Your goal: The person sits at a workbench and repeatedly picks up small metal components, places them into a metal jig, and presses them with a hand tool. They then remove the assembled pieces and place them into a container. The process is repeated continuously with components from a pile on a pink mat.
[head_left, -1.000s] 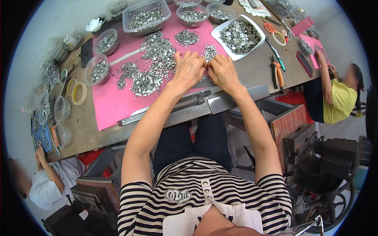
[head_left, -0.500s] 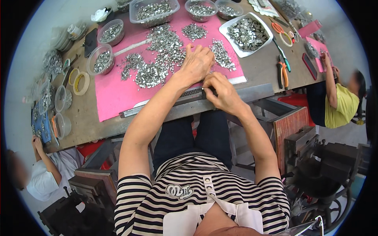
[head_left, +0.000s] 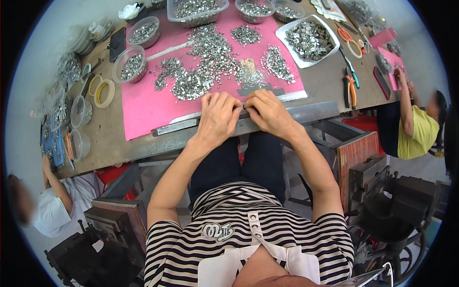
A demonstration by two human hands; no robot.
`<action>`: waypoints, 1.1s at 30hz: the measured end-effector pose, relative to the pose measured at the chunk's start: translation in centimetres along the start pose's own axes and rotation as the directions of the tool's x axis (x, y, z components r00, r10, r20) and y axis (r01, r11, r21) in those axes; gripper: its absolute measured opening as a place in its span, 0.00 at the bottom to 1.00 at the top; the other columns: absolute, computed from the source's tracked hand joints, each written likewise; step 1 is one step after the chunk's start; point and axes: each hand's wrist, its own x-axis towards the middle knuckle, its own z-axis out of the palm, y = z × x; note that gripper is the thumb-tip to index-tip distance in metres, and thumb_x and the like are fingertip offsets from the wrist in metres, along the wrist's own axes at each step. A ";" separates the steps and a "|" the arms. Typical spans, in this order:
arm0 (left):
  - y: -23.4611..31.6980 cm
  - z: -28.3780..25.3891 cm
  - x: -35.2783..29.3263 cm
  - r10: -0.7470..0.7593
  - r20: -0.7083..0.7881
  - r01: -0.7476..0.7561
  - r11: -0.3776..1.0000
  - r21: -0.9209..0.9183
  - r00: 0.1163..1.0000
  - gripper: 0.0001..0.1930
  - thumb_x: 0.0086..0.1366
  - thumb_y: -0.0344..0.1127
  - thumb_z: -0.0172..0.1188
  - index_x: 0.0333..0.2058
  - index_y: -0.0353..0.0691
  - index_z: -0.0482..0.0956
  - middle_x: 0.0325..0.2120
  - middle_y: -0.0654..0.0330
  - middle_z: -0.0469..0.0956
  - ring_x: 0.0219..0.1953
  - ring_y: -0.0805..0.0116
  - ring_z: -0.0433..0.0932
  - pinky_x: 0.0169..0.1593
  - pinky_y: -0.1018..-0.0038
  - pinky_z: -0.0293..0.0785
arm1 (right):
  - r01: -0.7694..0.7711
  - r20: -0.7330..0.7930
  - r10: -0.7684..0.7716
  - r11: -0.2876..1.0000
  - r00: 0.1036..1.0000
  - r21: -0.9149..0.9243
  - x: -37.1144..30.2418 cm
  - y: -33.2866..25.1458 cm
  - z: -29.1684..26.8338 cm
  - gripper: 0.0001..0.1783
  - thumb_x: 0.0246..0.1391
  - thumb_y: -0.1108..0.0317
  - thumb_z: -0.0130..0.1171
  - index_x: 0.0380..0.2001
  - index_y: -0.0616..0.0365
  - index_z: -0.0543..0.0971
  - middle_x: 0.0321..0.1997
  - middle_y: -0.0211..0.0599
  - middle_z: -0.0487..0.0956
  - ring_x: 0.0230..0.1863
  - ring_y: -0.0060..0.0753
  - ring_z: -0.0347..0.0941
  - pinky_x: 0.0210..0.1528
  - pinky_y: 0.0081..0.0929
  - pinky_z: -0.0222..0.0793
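Observation:
My left hand [head_left: 217, 115] and my right hand [head_left: 270, 113] meet at the table's front edge, fingertips almost touching. Both are closed in a pinch over a narrow metal bar [head_left: 178, 127] along that edge. Whatever lies between the fingers is too small or hidden to make out. Just beyond them, on a pink mat [head_left: 137, 107], is a spread of thin silver pins [head_left: 254, 78] behind a flat grey strip [head_left: 272, 92]. Further left are heaps of small shiny metal pieces [head_left: 193, 86], with another heap [head_left: 278, 65] to the right.
Clear tubs of metal pieces [head_left: 131, 67] line the mat's left and far sides. A white square dish [head_left: 310, 40] holds more. To the right lie orange-handled pliers [head_left: 353, 93] and a phone [head_left: 380, 82]; tape rolls [head_left: 104, 93] sit left. A person works at each side.
My left hand has drawn back toward me and left from above the mat, down beside my right hand. The pins it covered now show. My right hand has barely shifted.

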 end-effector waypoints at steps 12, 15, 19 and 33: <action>1.0 0.9 -0.4 -0.085 -0.075 0.087 0.996 0.026 0.994 0.08 0.60 0.30 0.68 0.38 0.42 0.79 0.33 0.63 0.77 0.40 0.60 0.75 0.55 0.58 0.62 | -0.222 -0.209 0.256 0.959 0.944 0.174 -1.5 -0.7 1.3 0.10 0.53 0.77 0.67 0.39 0.62 0.80 0.39 0.39 0.81 0.41 0.43 0.75 0.46 0.38 0.67; 1.0 0.9 -0.6 -0.089 -0.119 0.090 0.996 0.008 0.989 0.09 0.60 0.30 0.68 0.38 0.42 0.79 0.33 0.64 0.78 0.40 0.60 0.76 0.56 0.58 0.61 | -0.186 -0.224 0.196 0.980 0.955 0.068 -1.5 -0.8 1.8 0.11 0.52 0.76 0.69 0.40 0.60 0.80 0.40 0.38 0.81 0.43 0.43 0.74 0.46 0.38 0.66; 1.2 1.6 -0.7 -0.109 -0.138 0.117 0.992 0.044 0.984 0.10 0.60 0.31 0.68 0.39 0.42 0.79 0.35 0.64 0.78 0.42 0.61 0.76 0.57 0.57 0.61 | -0.161 -0.229 0.159 0.987 0.960 0.008 -1.5 -0.7 1.9 0.13 0.51 0.75 0.69 0.41 0.60 0.80 0.40 0.39 0.81 0.43 0.44 0.74 0.47 0.38 0.65; -5.3 -5.8 -3.6 -0.317 0.067 0.273 0.892 0.360 0.946 0.27 0.79 0.48 0.48 0.70 0.43 0.69 0.75 0.54 0.58 0.78 0.37 0.45 0.73 0.28 0.36 | -0.099 -0.122 0.096 0.995 0.988 -0.021 4.3 0.1 2.7 0.05 0.56 0.74 0.65 0.37 0.57 0.83 0.36 0.37 0.77 0.41 0.43 0.74 0.46 0.40 0.66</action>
